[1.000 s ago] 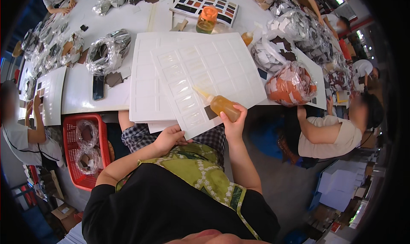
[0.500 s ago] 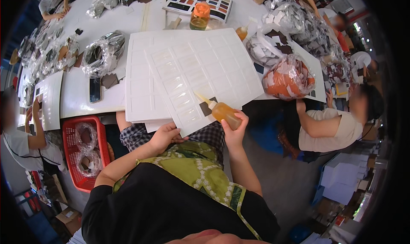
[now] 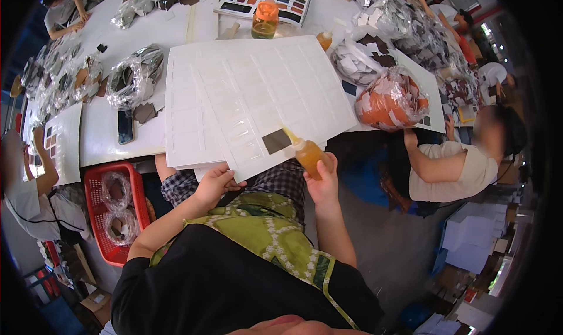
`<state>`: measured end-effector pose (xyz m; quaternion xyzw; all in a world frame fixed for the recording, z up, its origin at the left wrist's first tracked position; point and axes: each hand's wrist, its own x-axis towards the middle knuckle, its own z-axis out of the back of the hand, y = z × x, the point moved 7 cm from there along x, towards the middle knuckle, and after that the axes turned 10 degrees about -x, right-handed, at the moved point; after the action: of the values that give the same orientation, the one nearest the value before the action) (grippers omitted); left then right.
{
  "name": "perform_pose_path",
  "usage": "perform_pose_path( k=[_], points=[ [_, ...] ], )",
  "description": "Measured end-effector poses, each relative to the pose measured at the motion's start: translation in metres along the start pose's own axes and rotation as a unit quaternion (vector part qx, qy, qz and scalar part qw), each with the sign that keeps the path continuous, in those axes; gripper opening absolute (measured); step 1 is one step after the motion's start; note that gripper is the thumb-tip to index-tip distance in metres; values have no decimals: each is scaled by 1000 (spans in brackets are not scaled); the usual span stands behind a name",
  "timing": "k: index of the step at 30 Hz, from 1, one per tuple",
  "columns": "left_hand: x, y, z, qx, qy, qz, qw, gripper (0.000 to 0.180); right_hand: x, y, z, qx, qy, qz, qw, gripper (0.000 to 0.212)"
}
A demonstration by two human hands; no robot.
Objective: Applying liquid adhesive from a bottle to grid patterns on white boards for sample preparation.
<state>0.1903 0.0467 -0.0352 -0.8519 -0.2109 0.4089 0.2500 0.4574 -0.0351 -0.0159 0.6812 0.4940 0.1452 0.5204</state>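
My right hand [image 3: 322, 185] is closed around a squeeze bottle [image 3: 311, 156] of amber liquid, probably glue. The bottle leans left, its thin pale nozzle over the white card sheet [image 3: 287, 80] by the upper right of a dark brown swatch [image 3: 275, 141]. That sheet is marked with a grid of shallow boxes. Several boxes left of and above the swatch carry shiny, wet-looking streaks. At the sheet's near corner, my left hand [image 3: 216, 185] has its fingers closed on the edge. More white sheets [image 3: 182, 112] lie beneath, jutting over the table's front edge.
A phone [image 3: 125, 126] and loose dark swatches [image 3: 144, 113] lie left. Bags of swatches, including an orange one [image 3: 392, 100], crowd the right. Beyond the sheets stand an orange-lidded jar [image 3: 265, 21] and a sample card [image 3: 264, 0]. A red basket [image 3: 108, 256] is below left; co-workers sit either side.
The bottle's nozzle has shifted right, from the swatch's left side to its upper right, uncovering more of the swatch. The left hand has slid slightly left and up.
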Motion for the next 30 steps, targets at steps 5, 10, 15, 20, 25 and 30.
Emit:
perform_pose_path(
  k=[5, 10, 15, 20, 25, 30],
  points=[
    [-2, -3, 9, -6, -22, -11, 1000, 29, -12, 10, 65, -23, -147, 58, 987, 40],
    [-3, -6, 8, -21, -44, -17, 999, 29, -26, 42, 78, -331, -156, 294, 883, 46],
    [-2, -4, 12, -12, -38, -12, 999, 27, -21, 50, 67, -433, -140, 379, 806, 49],
    [-2, -4, 11, -19, -38, -21, 999, 26, -23, 44, 56, -449, -101, 367, 808, 49],
    [-2, -3, 14, -21, -38, -19, 999, 25, -2, 34, 53, -222, -115, 224, 942, 49],
    [-2, -3, 12, -18, -28, -18, 999, 25, 3, 45, 50, -401, -96, 359, 837, 47]
  ],
)
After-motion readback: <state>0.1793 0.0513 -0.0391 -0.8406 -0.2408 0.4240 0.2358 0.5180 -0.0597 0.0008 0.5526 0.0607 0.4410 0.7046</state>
